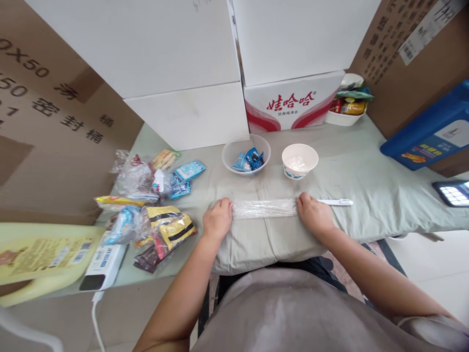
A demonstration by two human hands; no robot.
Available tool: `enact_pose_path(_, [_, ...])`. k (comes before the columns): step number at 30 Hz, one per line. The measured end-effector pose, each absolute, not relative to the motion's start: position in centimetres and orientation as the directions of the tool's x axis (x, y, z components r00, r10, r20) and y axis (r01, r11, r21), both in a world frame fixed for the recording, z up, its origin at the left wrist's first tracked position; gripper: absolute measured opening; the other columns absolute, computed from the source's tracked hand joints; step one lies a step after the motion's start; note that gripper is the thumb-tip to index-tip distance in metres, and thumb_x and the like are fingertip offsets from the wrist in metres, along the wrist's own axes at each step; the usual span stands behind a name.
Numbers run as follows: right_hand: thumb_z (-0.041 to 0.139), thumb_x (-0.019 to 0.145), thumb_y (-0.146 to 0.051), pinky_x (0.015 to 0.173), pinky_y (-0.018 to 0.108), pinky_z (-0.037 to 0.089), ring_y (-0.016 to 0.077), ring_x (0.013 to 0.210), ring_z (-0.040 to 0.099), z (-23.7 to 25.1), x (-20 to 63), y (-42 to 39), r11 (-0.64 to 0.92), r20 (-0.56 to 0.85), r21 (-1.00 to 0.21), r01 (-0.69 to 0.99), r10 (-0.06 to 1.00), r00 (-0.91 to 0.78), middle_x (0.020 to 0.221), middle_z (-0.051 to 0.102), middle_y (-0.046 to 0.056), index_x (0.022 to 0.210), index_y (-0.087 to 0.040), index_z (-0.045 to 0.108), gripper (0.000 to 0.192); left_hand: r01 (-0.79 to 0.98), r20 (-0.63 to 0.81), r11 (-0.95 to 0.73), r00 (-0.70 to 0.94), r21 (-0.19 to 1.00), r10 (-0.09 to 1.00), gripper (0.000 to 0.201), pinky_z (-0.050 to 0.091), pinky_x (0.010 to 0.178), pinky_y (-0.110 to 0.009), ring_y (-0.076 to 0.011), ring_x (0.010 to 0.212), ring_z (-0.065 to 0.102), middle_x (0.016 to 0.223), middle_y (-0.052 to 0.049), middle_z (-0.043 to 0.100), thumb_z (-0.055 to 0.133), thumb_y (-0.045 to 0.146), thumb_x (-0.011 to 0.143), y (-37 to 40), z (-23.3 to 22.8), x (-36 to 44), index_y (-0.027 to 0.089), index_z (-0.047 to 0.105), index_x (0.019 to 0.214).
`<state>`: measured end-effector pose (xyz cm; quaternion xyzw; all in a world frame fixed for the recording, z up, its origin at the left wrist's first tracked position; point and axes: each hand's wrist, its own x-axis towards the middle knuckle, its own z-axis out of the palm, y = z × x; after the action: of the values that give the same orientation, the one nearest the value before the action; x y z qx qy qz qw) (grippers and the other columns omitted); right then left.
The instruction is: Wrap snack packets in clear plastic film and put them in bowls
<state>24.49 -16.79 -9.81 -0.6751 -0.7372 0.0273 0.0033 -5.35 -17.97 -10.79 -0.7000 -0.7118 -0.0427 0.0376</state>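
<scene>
While both hands press on the table, the scene reads so:
Left hand (217,218): fingers curled shut on the left end of the plastic roll (264,208).
Right hand (312,213): fingers closed over the roll's right end.
Plastic roll: clear, crumpled, lying flat and stretched between the two hands on the grey cloth (366,186), near the table's front edge.
White stick (336,202): just right of the right hand, on the cloth; touching or not, cannot tell.
Clear bowl (246,154): behind the roll, holds blue packets.
Paper bowl (299,161): right of the clear bowl, white stuff inside.
Snack packets (154,205): heaped left of the left hand, apart from it.
Phone (453,193): far right, screen lit.
</scene>
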Motion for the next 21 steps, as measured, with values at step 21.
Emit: enact_pose_path(21, [0.051,0.092,-0.052,0.106,0.049,0.035,0.0307,0.139,0.033,-11.5,27.4,-23.1,0.747,0.158,-0.126,0.652,0.664,-0.730,0.149,0.042,0.015,0.146,-0.012,0.037,0.068,0.991,0.288,-0.128,0.111,0.043,0.951,0.037,0.046,0.084,-0.049,-0.0333,0.102,0.054,0.117,-0.016,0.061,0.053,0.030,0.089,-20.2,-11.1,-3.2,0.020,0.061,0.124])
